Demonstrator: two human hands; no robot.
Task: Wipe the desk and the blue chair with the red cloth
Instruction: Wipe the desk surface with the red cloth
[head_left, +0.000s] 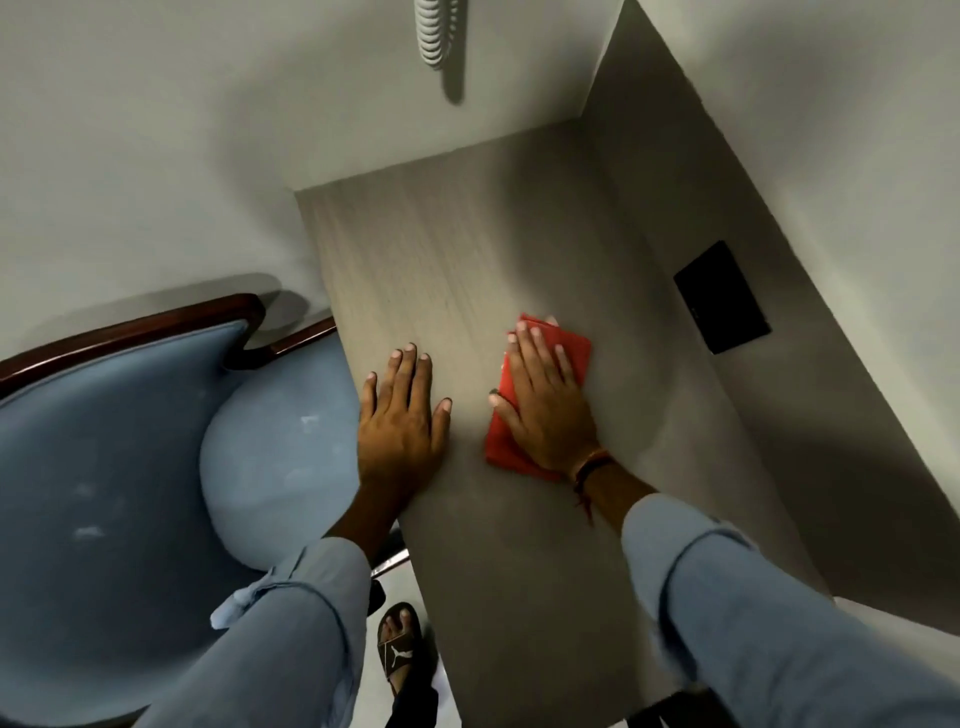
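Note:
The narrow grey wood-grain desk (457, 249) runs from the wall towards me. A folded red cloth (571, 358) lies flat on its middle, and my right hand (543, 402) presses down on it with fingers spread. Beside it, near the desk's left edge, my left hand (402, 415) rests palm-down on the bare desk top, holding nothing. The blue chair (156, 457), with a dark wooden frame and padded seat and back, stands to the left, its seat partly under the desk's edge.
A black rectangular panel (722, 296) is set in the grey side wall right of the desk. A white coiled cord (436, 31) hangs on the back wall. My foot in a dark sandal (397, 644) stands on the floor below the desk's left edge.

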